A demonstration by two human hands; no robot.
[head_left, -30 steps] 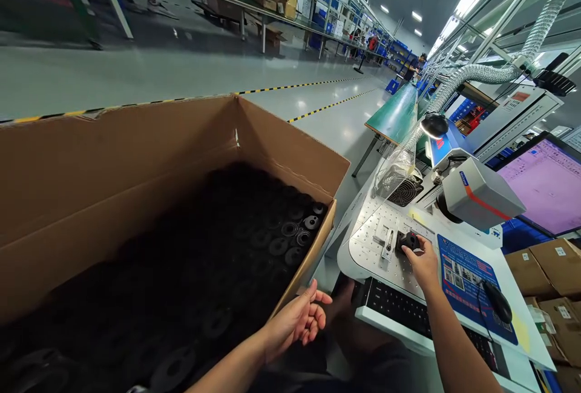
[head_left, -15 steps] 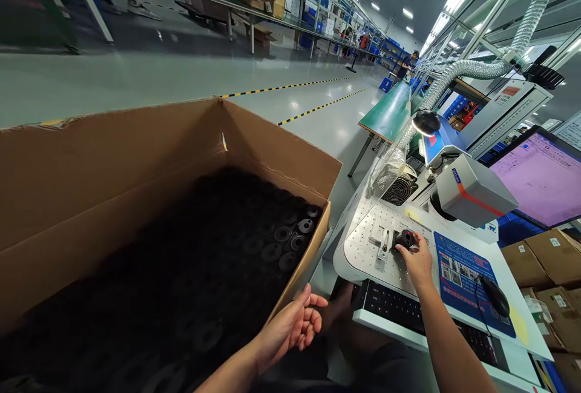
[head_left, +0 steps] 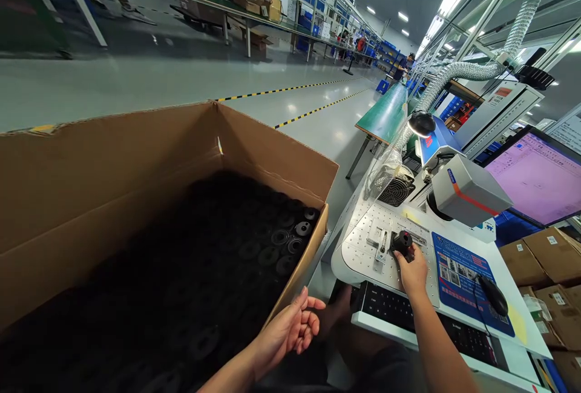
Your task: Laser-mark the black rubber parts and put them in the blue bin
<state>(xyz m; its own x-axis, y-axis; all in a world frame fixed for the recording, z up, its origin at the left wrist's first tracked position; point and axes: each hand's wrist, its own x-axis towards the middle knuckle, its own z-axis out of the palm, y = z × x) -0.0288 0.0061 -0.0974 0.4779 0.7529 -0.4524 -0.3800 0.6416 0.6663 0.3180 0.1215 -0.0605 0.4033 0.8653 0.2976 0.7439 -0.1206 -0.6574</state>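
Evidently, a black cylindrical part [head_left: 402, 240] is grasped by the right hand [head_left: 414, 272], pinched between thumb and curled fingers, and is held over a perforated plate [head_left: 361, 255]; whether the plate is touched by it cannot be told. A small red spot is seen on the part. Just left of that hand, a metal fixture [head_left: 382, 244] is mounted. To its right, a blue printed sheet [head_left: 460, 272] is laid under a black mouse [head_left: 492, 295]; its lettering is too small to be read, as is the blue label [head_left: 451, 175] on the grey machine head [head_left: 469, 193] above. The left hand [head_left: 293, 327] is left loosely open, palm turned inward, fingers half-curled, beside a cardboard box [head_left: 297, 269] filled with dark round parts [head_left: 279, 237]. The right forearm is stretched forward.
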